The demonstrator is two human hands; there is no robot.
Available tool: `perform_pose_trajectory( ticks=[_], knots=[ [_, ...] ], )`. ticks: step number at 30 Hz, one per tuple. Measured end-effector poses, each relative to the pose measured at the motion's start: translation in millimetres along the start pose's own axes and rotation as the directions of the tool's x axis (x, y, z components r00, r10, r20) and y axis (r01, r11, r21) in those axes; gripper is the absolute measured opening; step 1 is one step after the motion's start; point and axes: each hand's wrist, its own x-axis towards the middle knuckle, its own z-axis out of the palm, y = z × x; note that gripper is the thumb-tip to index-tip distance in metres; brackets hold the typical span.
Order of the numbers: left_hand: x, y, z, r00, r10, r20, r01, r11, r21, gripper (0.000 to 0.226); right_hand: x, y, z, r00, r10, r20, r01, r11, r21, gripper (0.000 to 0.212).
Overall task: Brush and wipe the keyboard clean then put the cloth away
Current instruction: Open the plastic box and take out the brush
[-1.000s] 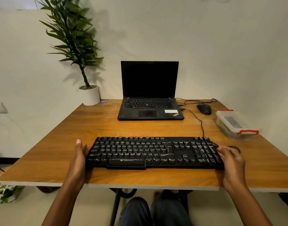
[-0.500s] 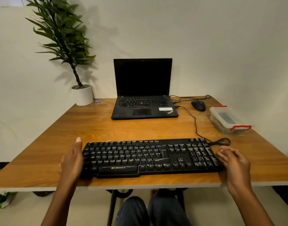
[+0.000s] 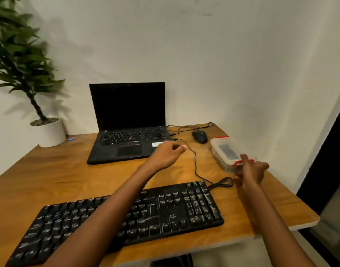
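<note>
Box (image 3: 224,151) is placed just beyond right hand (image 3: 252,170), long axis running away from it; left hand (image 3: 167,157) is farther off, to its left. Both hands are seen empty, fingers loosely curled, right blurred. Keyboard (image 3: 165,214) is left behind hands, under forearms.

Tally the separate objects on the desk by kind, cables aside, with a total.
Keyboard: 1
Laptop: 1
Mouse: 1
Lidded plastic box: 1
Potted plant: 1
Small blue item: 1
Total: 6
</note>
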Motion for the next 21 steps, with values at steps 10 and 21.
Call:
perform_pose_trajectory(
  ticks=[10,21],
  knots=[
    [110,7,72,0.989,-0.131,0.068,0.142,0.972,-0.188,0.017,53,-8,-10,0.969,0.003,0.248,0.009,0.999,-0.047,0.017],
    [140,-20,114,0.911,-0.396,-0.113,0.373,0.909,-0.185,0.029,54,1,12,0.969,-0.124,0.214,0.157,0.977,-0.147,0.017]
  ],
)
